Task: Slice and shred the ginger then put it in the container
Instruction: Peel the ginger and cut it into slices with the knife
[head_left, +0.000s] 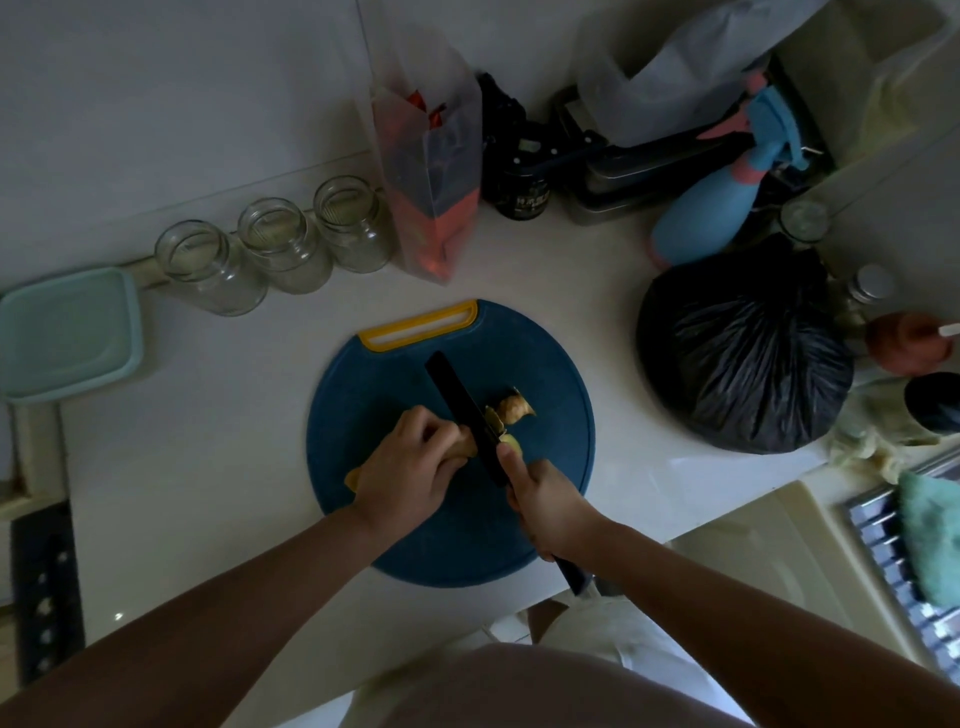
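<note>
A round dark-blue plastic cutting board (467, 540) with a yellow handle lies on the white table (208, 441). Near its centre the left hand (410, 465) curls over a tan knob of ginger (464, 447), holding it down. At that hand's 3 o'clock the black-bladed knife (457, 400), gripped by the right hand (545, 506), meets the ginger. A cut-off ginger chunk (513, 405) lies at the blade's 2 o'clock. The pale teal square lidded container (67, 332) sits at the board's 9 o'clock, well apart.
</note>
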